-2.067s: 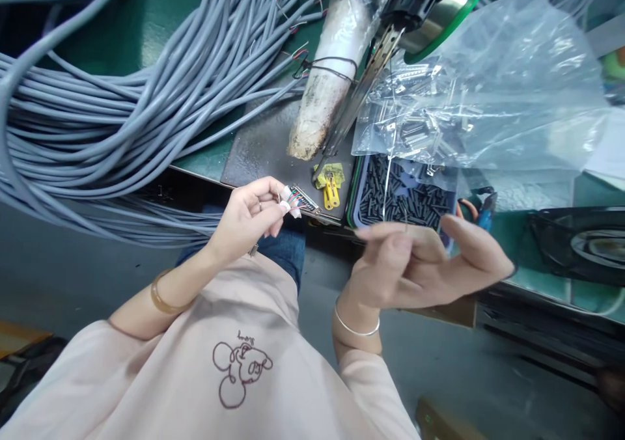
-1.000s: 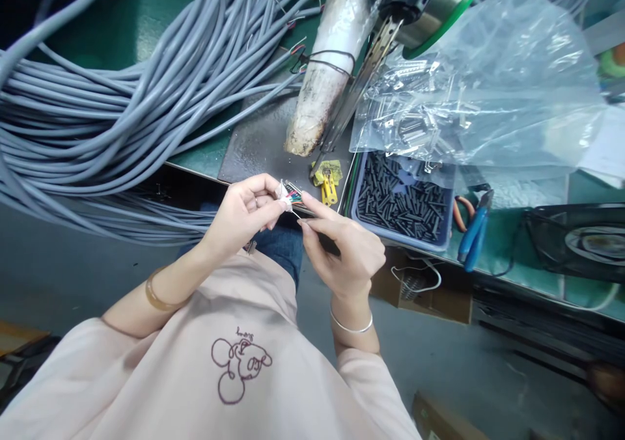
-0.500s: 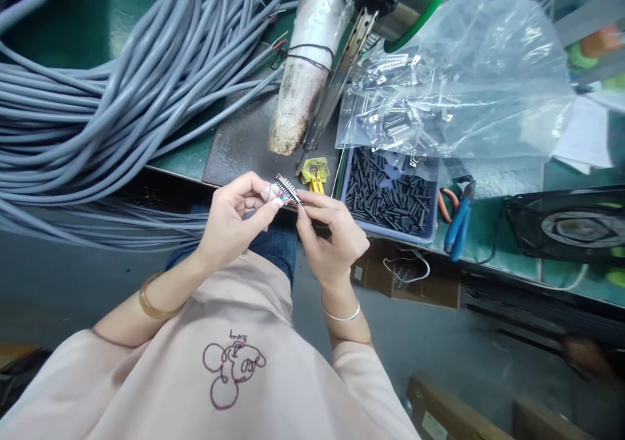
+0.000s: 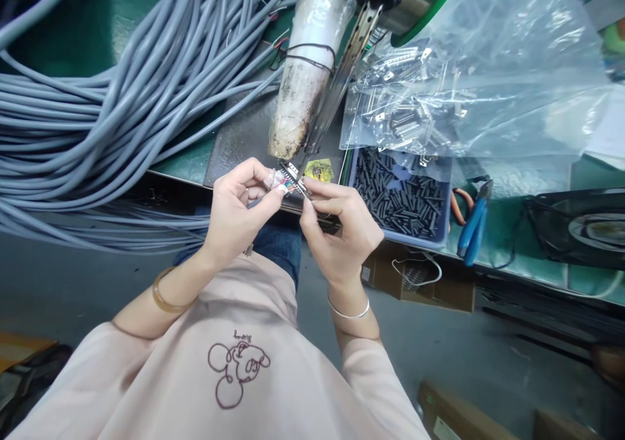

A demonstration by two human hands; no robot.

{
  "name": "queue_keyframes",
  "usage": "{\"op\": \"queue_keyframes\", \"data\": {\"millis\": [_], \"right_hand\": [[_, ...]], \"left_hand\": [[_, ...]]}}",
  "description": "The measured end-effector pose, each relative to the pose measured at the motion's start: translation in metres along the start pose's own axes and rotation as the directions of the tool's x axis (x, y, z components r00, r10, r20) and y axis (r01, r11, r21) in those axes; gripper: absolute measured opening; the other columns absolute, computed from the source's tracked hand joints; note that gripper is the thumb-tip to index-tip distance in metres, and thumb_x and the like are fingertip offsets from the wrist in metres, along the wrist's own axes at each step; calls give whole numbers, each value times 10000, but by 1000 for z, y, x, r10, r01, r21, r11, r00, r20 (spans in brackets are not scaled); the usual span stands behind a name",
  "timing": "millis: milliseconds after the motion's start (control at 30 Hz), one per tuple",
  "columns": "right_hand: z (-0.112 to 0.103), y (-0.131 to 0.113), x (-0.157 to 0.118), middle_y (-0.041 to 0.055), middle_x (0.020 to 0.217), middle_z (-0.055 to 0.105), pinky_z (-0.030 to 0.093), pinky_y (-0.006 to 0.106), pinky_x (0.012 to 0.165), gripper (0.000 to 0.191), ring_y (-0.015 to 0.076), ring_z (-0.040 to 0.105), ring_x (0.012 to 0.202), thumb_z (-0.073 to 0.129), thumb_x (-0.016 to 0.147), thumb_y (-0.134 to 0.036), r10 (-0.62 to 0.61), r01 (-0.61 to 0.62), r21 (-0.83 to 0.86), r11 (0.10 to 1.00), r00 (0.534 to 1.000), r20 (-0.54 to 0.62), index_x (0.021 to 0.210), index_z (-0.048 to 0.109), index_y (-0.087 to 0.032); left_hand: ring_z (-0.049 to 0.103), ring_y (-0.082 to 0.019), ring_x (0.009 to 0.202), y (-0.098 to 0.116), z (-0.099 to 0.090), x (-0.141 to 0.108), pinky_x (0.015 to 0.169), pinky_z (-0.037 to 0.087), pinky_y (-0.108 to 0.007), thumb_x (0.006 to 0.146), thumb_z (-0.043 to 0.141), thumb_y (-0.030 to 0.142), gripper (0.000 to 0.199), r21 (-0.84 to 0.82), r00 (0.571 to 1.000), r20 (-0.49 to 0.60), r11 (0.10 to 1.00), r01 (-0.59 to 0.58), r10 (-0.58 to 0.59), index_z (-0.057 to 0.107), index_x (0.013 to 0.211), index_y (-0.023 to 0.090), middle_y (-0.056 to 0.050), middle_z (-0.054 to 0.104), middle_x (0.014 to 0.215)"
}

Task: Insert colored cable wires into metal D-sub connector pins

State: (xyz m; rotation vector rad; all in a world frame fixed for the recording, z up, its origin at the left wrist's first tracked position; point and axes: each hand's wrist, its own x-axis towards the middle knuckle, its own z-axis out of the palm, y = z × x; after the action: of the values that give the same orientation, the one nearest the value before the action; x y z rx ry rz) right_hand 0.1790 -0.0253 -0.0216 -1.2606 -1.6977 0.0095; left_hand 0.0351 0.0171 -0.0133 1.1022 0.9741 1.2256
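Sprawling over the left of the green-topped bench, the thick bundle of grey round cables worries me first: a snag in it might drag on the work. Next comes the left hand, its grip closed on the fine multicoloured wires; if that pinch slackened, I'd expect them to splay. Their slim black-and-silver connector sits between the 2 hands, near the scorched end of the white plastic-wrapped tube. The slender metal soldering iron with a perforated barrel points down at it; whether they touch, I can't tell. If it is hot, a small drift could singe fingertips or melt insulation. The right hand has its grip pinched on a thin pale wire; a tremor could bridge 2 contacts. Rightward, a knock from that wrist could spill the short black tubes from their blue plastic tray.
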Motion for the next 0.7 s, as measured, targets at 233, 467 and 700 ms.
{"op": "queue_keyframes", "data": {"millis": [233, 467, 700], "right_hand": [[0, 2, 4, 20, 981, 807, 637, 314, 763, 178, 166, 783, 900, 669, 901, -98, 22, -23, 31, 999, 1000, 13, 839, 585, -242], [0, 4, 5, 18, 971, 797, 635, 317, 763, 173, 168, 776, 897, 675, 903, -107, 13, -14, 37, 999, 1000, 15, 836, 588, -239], [-1, 2, 9, 11, 983, 801, 645, 337, 808, 167, 179, 781, 924, 708, 888, -97, 14, -15, 32, 999, 1000, 4, 852, 619, -235]], "left_hand": [[495, -52, 535, 2, -1, 1, 420, 362, -157, 705, 776, 216, 210, 17, 996, -15, 996, 89, -89, 572, 666, 184, 9, 618, 712], [470, -38, 521, 2, 1, 3, 430, 368, -150, 715, 747, 183, 169, 19, 997, -19, 997, 70, -69, 583, 673, 181, 20, 621, 708], [461, -29, 513, 4, 1, 4, 448, 385, -148, 738, 733, 151, 155, 12, 1000, -15, 1000, 28, -28, 589, 684, 180, 18, 650, 740]]}}
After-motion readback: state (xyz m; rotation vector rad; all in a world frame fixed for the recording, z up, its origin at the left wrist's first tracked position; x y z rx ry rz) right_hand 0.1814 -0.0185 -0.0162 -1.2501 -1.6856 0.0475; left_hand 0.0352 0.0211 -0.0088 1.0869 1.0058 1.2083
